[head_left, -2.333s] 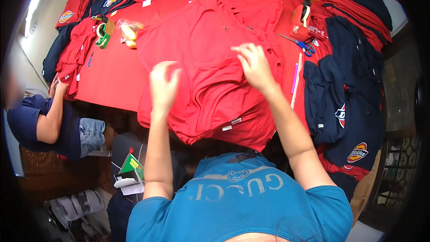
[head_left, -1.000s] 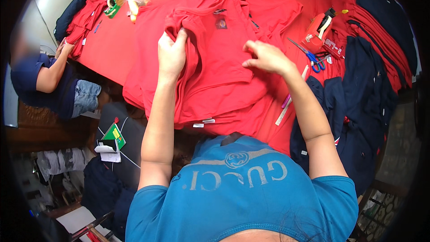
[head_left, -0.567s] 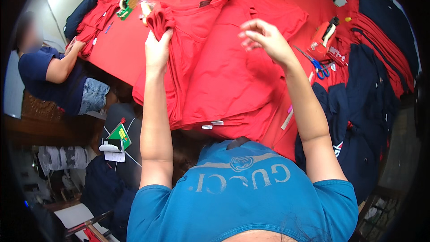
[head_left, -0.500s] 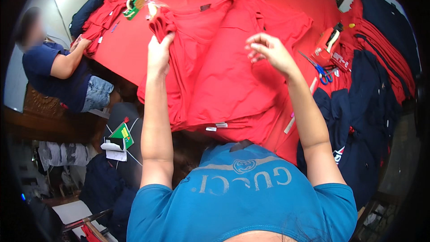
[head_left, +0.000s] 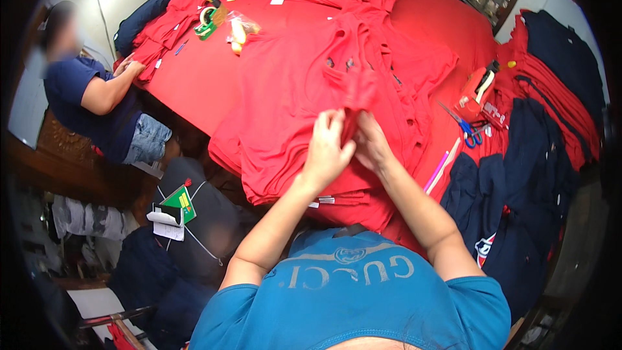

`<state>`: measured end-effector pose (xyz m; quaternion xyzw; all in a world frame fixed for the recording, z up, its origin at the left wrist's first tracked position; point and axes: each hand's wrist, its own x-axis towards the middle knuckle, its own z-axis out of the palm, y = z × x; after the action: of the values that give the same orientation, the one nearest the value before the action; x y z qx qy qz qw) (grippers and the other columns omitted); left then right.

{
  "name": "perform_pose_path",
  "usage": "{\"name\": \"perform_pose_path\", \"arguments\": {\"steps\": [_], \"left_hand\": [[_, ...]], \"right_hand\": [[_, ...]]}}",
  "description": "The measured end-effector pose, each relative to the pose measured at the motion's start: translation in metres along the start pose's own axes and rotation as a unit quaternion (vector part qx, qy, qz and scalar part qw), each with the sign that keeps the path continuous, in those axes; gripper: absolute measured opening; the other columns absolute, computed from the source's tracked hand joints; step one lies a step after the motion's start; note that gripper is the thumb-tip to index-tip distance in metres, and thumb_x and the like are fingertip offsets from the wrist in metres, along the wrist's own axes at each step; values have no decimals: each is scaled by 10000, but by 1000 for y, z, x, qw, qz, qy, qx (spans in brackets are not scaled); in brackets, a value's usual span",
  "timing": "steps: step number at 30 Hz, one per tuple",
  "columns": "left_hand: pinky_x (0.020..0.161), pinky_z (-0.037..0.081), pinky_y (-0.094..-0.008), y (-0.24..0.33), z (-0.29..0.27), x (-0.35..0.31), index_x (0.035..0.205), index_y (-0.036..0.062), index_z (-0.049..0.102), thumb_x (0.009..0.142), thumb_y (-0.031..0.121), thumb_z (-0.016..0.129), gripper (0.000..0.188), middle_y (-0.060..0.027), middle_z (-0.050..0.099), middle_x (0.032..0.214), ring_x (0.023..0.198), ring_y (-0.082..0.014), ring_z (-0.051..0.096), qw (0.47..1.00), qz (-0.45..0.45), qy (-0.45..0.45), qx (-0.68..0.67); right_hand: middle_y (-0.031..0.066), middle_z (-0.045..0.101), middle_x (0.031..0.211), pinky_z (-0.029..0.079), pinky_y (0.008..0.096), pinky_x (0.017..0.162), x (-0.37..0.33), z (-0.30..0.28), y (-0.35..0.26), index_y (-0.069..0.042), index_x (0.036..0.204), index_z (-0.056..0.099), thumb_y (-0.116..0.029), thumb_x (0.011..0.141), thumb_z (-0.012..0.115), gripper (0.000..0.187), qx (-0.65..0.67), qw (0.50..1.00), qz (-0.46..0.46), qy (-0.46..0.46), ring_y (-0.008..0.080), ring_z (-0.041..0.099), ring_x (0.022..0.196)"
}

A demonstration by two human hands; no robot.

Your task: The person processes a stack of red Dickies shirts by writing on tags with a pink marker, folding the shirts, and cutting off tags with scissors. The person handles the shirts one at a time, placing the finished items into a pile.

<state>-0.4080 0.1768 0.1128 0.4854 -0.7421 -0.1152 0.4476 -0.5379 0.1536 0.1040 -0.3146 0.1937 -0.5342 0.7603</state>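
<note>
A red T-shirt [head_left: 285, 104] lies spread over a stack of red garments on the table before me. Its gathered cloth rises between my two hands, slightly blurred by motion. Fingers curled, my left hand [head_left: 329, 150] grips one side of this bunched cloth. Close on the other side, my right hand [head_left: 374, 144] pinches the same folds, its fingertips partly hidden by the fabric. Small white tags [head_left: 326, 200] stick out at the near edge of the stack.
Blue-handled scissors [head_left: 472, 133], a red tape dispenser [head_left: 476, 91] and a pink stick [head_left: 436, 172] lie to the right, near dark blue garments [head_left: 534, 155]. A green tape dispenser [head_left: 206, 24] stands far left. A co-worker [head_left: 97, 91] handles red cloth at the left edge.
My left hand has carried the gathered shirt edge rightward to the middle. My right hand, open and apart before, has come in and closed on the same cloth.
</note>
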Motion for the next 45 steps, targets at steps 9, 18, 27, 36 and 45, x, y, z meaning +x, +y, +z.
{"name": "perform_pose_path", "arguments": {"steps": [9, 18, 27, 36, 45], "left_hand": [[894, 458, -386, 7, 11, 0, 1177, 20, 610, 848, 167, 670, 366, -145, 573, 1059, 1045, -299, 552, 996, -48, -76, -16], [725, 522, -368, 15, 6, -2, 1073, 4, 591, 819, 44, 651, 264, -142, 588, 979, 871, -295, 631, 987, -59, -105, -102], [1125, 175, -594, -16, -61, -42, 1523, 80, 125, 641, 276, 851, 1159, -181, 264, 1520, 1413, -326, 258, 920, -151, 49, 357], [868, 465, -400, -13, -105, -1, 1083, -81, 567, 840, 195, 716, 397, -162, 643, 1008, 959, -293, 603, 934, -179, 196, -240], [909, 443, -462, -8, -313, 25, 1166, -7, 571, 800, 185, 692, 430, -220, 611, 1103, 1033, -415, 580, 889, -124, 143, 417]], "right_hand": [[82, 548, 1279, 398, 482, 1038, -35, -31, 12, -98, 1248, 527, -580, 945, 451, 574, 151, 988, -30, 13, 244, 489, 1227], [67, 654, 1034, 498, 348, 876, -22, -17, 8, -31, 1050, 641, -172, 927, 649, 187, 27, 989, 31, 140, 189, 620, 981], [95, 676, 957, 539, 387, 826, 125, 65, -73, -7, 917, 662, -29, 884, 573, 98, -23, 993, -105, 40, 208, 644, 899], [89, 618, 967, 530, 418, 811, 141, 218, -227, -86, 1081, 560, -35, 883, 541, 205, -28, 930, -237, -278, 256, 612, 872], [90, 629, 1004, 522, 394, 847, 31, 11, -262, -37, 1091, 569, -47, 911, 513, 188, -315, 949, 20, -11, 233, 616, 908]]}}
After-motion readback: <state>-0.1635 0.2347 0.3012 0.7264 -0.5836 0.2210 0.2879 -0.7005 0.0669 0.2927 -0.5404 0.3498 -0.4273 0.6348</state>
